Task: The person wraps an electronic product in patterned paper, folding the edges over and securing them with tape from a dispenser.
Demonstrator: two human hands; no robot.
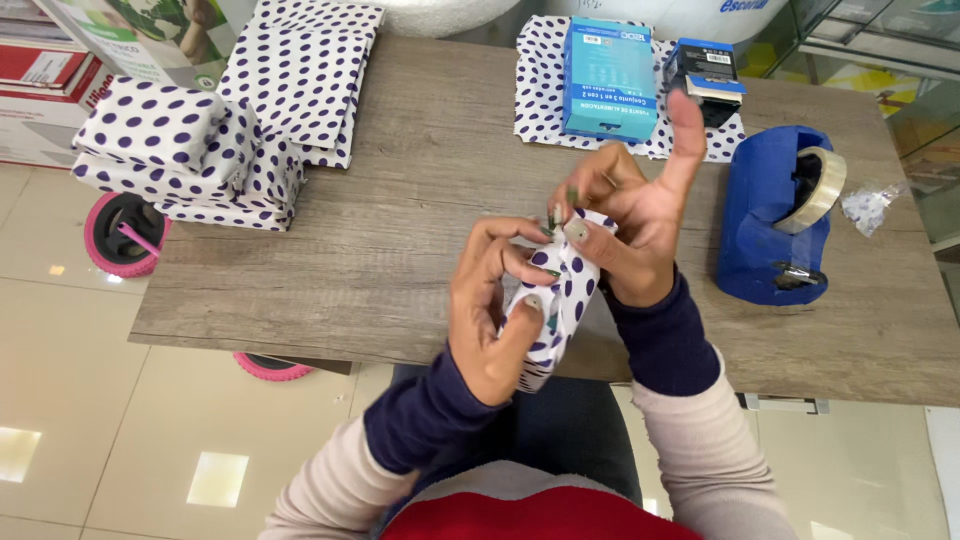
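A small box wrapped in white paper with dark blue dots is held up over the near edge of the wooden table. My left hand grips its near end, thumb pressed on the paper. My right hand holds the far end, fingers pinching a fold, index finger raised. A blue tape dispenser with a clear tape roll stands just right of my right hand.
Wrapped dotted packages are stacked at the table's left, with folded dotted paper behind them. A blue box and a smaller dark blue box lie on a dotted sheet at the back. A pink-wheeled object stands on the floor.
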